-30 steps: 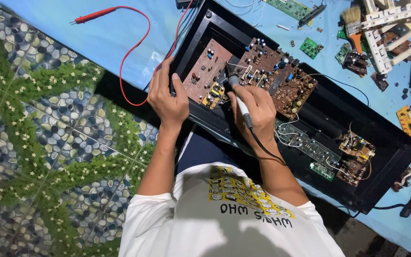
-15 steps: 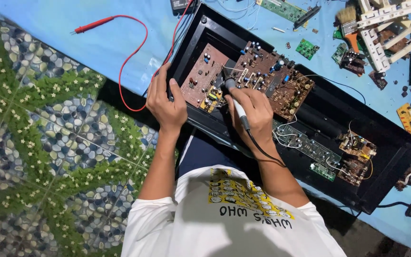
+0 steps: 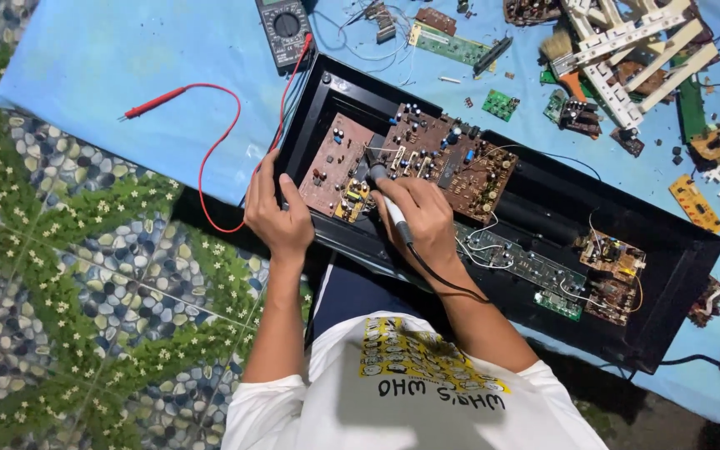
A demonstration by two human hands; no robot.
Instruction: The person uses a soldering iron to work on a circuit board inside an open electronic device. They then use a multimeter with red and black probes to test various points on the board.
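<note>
Soldering iron in the right hand: that is the centre of it, seen from the head camera looking straight down. The hand is wrapped around the handle pen-fashion, fingers closed on it, the tip pointing toward eleven o'clock onto the brown circuit boards at the left end of the long black case. Its black cord trails back toward five o'clock along the forearm.

The left hand is at nine o'clock from the iron, fingers curled over the near left rim of the case, gripping it and steadying it; nothing else is in that hand.

To my eye the work wants a steady tip and a case that does not slide on the blue sheet, so that bracing grip looks right. I would keep the cord clear of the loose white wires just at three o'clock of the right hand, and rest the heel of the hand on the rim.

At twelve o'clock, well apart, lies a multimeter with its red probe lead looping off to the left; scattered small boards and white plastic frames lie toward one and two o'clock.
</note>
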